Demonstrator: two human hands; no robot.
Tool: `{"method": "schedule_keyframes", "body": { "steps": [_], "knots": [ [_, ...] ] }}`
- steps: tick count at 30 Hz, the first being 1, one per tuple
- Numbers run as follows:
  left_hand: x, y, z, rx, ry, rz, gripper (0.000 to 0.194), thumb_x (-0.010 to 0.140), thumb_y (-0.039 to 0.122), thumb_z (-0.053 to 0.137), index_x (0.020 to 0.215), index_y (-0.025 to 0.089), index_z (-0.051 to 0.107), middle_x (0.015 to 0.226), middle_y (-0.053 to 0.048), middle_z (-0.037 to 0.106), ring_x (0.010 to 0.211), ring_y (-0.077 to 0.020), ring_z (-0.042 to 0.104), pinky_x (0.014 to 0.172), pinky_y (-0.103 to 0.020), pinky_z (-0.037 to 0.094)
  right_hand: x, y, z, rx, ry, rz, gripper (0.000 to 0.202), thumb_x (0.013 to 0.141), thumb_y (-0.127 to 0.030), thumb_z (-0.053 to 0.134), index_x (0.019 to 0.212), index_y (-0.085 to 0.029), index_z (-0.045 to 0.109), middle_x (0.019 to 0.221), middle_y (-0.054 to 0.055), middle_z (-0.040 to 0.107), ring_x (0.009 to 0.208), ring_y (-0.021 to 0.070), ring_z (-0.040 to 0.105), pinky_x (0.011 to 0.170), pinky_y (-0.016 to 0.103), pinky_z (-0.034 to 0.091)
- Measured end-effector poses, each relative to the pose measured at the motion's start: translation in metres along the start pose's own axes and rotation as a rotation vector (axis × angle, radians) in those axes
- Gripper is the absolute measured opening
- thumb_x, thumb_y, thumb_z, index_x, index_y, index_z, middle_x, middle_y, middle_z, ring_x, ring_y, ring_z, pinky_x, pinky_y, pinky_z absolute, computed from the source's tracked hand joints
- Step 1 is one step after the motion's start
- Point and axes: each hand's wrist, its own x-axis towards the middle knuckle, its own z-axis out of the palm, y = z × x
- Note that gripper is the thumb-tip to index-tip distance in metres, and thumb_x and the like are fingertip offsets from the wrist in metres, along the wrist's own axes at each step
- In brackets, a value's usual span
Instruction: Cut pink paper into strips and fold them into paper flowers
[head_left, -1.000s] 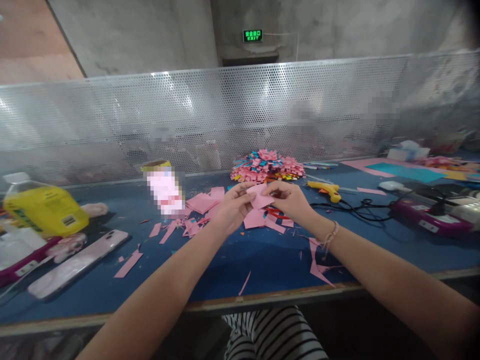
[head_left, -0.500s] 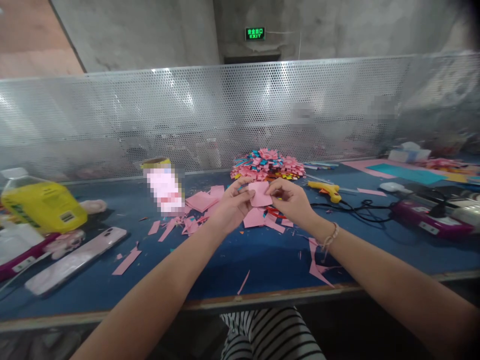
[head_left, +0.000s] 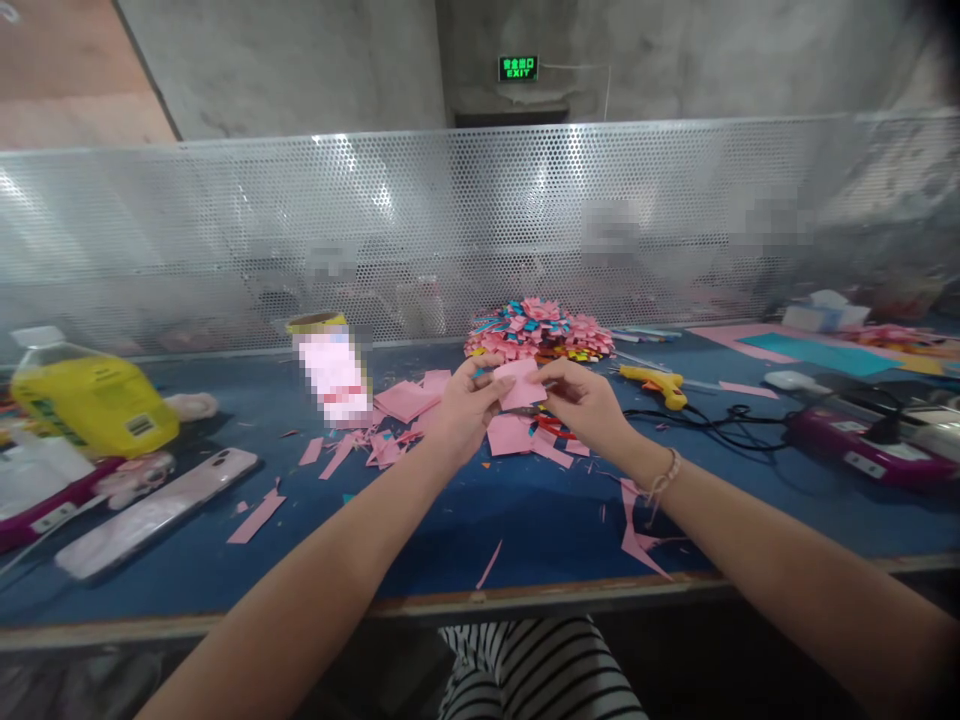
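Observation:
A small pink square of paper is held up over the table between both hands. My left hand pinches its left side, thumb in front. At its right edge, my right hand is closed on the paper with thumb and fingertips. Just beyond the hands stands a heap of pink, blue and yellow cut-paper pieces. Below the held paper lie more pink sheets and something red, partly hidden. Left of my left hand are pink paper pieces and scraps.
A yellow glue gun lies right, its black cable running towards a purple power strip. At left are a phone and a yellow-filled bottle. A yellow roll stands behind a blurred screen. A perforated metal panel closes the back.
The pink paper has tilted and looks slightly bent between my fingers. Both hands keep hold of it. The whole view has shifted slightly.

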Motion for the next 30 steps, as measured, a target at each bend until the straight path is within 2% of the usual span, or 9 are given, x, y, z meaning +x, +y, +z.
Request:
{"method": "schedule_keyframes", "body": {
  "steps": [8,13,16,22,25,30],
  "knots": [
    [-0.0003,0.0015,0.0011,0.017,0.007,-0.035,0.027,0.059,0.009,0.063,0.082,0.017,0.051,0.062,0.003,0.055,0.059,-0.0073,0.054,0.059,-0.021,0.043,-0.0003,-0.0016,-0.0004,-0.098,-0.020,-0.073,0.025,0.066,-0.005,0.048,0.080,-0.022,0.059,0.082,0.001,0.059,0.077,0.0130,0.054,0.066,0.026,0.045],
    [-0.0003,0.0002,0.0015,0.003,0.027,-0.063,0.029,0.057,0.009,0.064,0.082,0.016,0.050,0.062,0.003,0.055,0.057,-0.0067,0.053,0.056,-0.021,0.041,-0.0006,-0.0043,-0.0001,-0.079,0.014,-0.058,0.020,0.067,-0.007,0.050,0.077,-0.021,0.060,0.077,0.001,0.059,0.076,0.0128,0.054,0.068,0.027,0.044],
    [-0.0017,0.0003,0.0032,-0.039,0.007,-0.127,0.027,0.057,0.008,0.063,0.080,0.015,0.050,0.068,0.001,0.057,0.061,-0.0077,0.054,0.058,-0.022,0.042,-0.0004,-0.0046,0.0002,0.013,0.021,-0.013,0.012,0.066,-0.011,0.055,0.073,-0.020,0.060,0.075,0.001,0.058,0.073,0.0126,0.054,0.067,0.027,0.044],
    [-0.0035,0.0033,0.0066,-0.106,0.030,-0.258,0.020,0.056,0.002,0.058,0.072,0.013,0.050,0.061,0.002,0.053,0.054,-0.0059,0.050,0.053,-0.019,0.040,-0.0001,-0.0035,0.0023,0.230,-0.057,0.117,0.008,0.063,-0.014,0.059,0.069,-0.019,0.059,0.072,0.000,0.057,0.067,0.0106,0.053,0.063,0.025,0.043],
    [-0.0040,0.0036,0.0069,-0.095,0.015,-0.244,0.019,0.056,0.001,0.058,0.071,0.012,0.051,0.061,0.002,0.053,0.053,-0.0054,0.049,0.052,-0.019,0.039,-0.0001,-0.0057,0.0035,0.306,-0.088,0.191,0.008,0.062,-0.014,0.060,0.069,-0.018,0.058,0.071,-0.001,0.057,0.063,0.0093,0.052,0.059,0.024,0.043],
    [-0.0043,0.0008,0.0055,-0.042,-0.043,-0.136,0.011,0.062,0.010,0.060,0.068,0.012,0.051,0.059,0.003,0.050,0.053,-0.0042,0.046,0.051,-0.017,0.037,-0.0009,-0.0053,0.0044,0.380,-0.079,0.274,0.009,0.062,-0.015,0.061,0.069,-0.019,0.056,0.067,-0.002,0.057,0.057,0.0081,0.052,0.054,0.022,0.043]
  ]
}}
